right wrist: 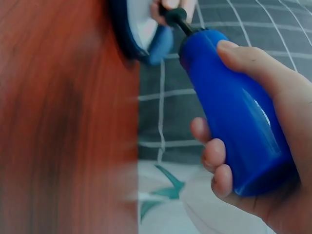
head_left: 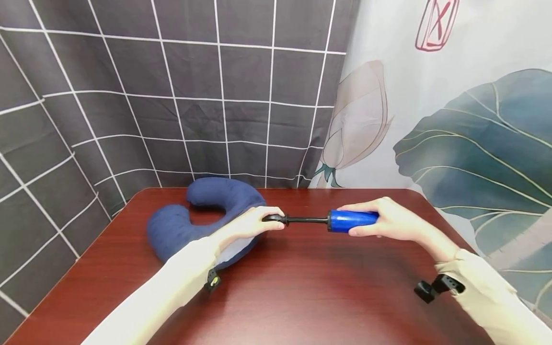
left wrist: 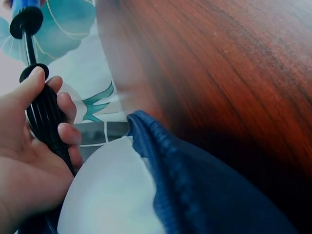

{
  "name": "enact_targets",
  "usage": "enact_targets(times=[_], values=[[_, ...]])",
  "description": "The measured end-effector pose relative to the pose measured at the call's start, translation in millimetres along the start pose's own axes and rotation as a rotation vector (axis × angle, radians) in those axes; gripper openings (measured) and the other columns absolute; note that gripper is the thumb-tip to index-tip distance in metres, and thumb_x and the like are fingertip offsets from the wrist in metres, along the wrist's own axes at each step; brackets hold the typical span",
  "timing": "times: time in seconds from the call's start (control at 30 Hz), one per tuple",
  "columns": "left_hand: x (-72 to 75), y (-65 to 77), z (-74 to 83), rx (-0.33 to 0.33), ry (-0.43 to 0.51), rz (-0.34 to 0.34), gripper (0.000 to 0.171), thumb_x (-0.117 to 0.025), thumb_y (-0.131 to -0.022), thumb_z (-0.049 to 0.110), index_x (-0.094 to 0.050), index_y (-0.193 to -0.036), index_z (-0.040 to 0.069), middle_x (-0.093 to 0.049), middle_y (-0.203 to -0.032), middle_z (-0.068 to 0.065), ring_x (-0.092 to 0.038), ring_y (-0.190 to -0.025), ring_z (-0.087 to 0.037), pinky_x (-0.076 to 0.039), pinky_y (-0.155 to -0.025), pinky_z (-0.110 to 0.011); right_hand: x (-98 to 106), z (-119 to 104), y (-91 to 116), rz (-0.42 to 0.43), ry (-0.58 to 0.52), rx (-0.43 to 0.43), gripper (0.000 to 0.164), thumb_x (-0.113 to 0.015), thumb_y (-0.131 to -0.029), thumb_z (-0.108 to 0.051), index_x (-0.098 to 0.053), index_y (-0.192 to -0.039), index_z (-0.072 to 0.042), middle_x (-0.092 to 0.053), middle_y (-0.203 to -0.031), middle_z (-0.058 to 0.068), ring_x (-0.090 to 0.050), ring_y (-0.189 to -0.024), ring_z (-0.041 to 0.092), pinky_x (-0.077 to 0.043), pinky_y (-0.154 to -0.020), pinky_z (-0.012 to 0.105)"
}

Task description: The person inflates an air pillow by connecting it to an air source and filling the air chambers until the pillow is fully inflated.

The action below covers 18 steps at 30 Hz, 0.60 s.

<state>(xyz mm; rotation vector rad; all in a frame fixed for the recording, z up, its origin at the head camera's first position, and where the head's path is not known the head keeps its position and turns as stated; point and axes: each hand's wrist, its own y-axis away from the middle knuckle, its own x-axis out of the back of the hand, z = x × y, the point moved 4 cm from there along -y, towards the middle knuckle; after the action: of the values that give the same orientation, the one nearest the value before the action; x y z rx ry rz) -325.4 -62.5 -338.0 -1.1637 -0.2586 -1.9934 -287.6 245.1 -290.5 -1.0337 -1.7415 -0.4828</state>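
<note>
A hand air pump with a blue barrel point(head_left: 350, 221) and a black rod point(head_left: 307, 220) is held level over the table, its rod drawn partly out. My left hand point(head_left: 252, 221) grips the black ribbed handle point(left wrist: 45, 114), the thumb along its collar in the left wrist view. Around the barrel curl the fingers of my right hand point(head_left: 390, 221); the right wrist view shows the blue barrel point(right wrist: 234, 112) narrower toward the rod end. Behind and below the left hand lies a navy U-shaped neck pillow point(head_left: 170, 232), with part of its white inner side point(left wrist: 112, 195) showing.
The dark red wooden table point(head_left: 302, 297) runs back to a grey curtain point(head_left: 194, 115) with a white grid. A white cloth point(head_left: 396, 96) with a flower and leaf print hangs at the right. Each wrist wears a small black camera point(head_left: 424, 291).
</note>
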Motion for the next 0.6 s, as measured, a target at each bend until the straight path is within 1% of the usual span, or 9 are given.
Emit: enact_targets(times=[0.17,0.3,0.37,0.47,0.53,0.6], values=[[-0.1,3.0,-1.2,-0.002,-0.004,0.011,0.016,-0.067,-0.094,0.031,-0.067,-0.105,0.019,-0.063,-0.086,0.005,-0.053,-0.080,-0.006,-0.042,-0.074,-0.023,-20,-18,-22,0.021,0.042,0.031,0.058,-0.079,-0.078,-0.050,-0.064,-0.130,-0.030,-0.073,-0.113,-0.004,-0.069,-0.091,0.009,-0.055,-0.074,0.025],[-0.9,2.9,-0.4,0.000,0.017,0.001,0.016,-0.066,-0.094,0.029,-0.066,-0.105,0.017,-0.061,-0.084,0.003,-0.052,-0.078,-0.008,-0.041,-0.073,-0.024,-37,-30,-41,0.032,0.059,0.039,0.057,-0.076,-0.080,-0.054,-0.065,-0.129,-0.028,-0.074,-0.113,-0.002,-0.069,-0.093,0.012,-0.054,-0.074,0.027],[-1.9,2.9,0.0,0.005,0.014,-0.010,0.017,-0.066,-0.094,0.029,-0.067,-0.106,0.017,-0.062,-0.084,0.003,-0.052,-0.078,-0.008,-0.041,-0.073,-0.024,-47,-35,-49,0.034,0.062,0.048,0.057,-0.074,-0.080,-0.057,-0.065,-0.129,-0.029,-0.074,-0.113,-0.002,-0.068,-0.092,0.013,-0.053,-0.074,0.027],[-2.9,2.6,-0.3,0.010,0.005,-0.013,0.019,-0.066,-0.094,0.030,-0.067,-0.108,0.018,-0.064,-0.086,0.003,-0.053,-0.079,-0.008,-0.042,-0.074,-0.024,-56,-38,-56,0.049,0.066,0.053,0.058,-0.073,-0.080,-0.058,-0.066,-0.129,-0.029,-0.074,-0.112,-0.003,-0.068,-0.091,0.013,-0.052,-0.073,0.027],[-3.7,1.7,-1.9,0.017,0.007,-0.012,0.019,-0.066,-0.094,0.030,-0.068,-0.108,0.018,-0.065,-0.087,0.003,-0.054,-0.079,-0.008,-0.043,-0.074,-0.024,-58,-39,-58,0.050,0.064,0.053,0.058,-0.073,-0.080,-0.058,-0.066,-0.129,-0.028,-0.074,-0.113,-0.002,-0.068,-0.091,0.014,-0.052,-0.073,0.027],[-3.4,2.0,-2.8,0.018,0.012,-0.008,0.019,-0.067,-0.094,0.030,-0.068,-0.108,0.018,-0.066,-0.088,0.002,-0.054,-0.080,-0.009,-0.043,-0.075,-0.024,-57,-39,-58,0.047,0.065,0.056,0.057,-0.073,-0.080,-0.058,-0.065,-0.129,-0.031,-0.074,-0.112,-0.003,-0.068,-0.091,0.013,-0.052,-0.073,0.027]])
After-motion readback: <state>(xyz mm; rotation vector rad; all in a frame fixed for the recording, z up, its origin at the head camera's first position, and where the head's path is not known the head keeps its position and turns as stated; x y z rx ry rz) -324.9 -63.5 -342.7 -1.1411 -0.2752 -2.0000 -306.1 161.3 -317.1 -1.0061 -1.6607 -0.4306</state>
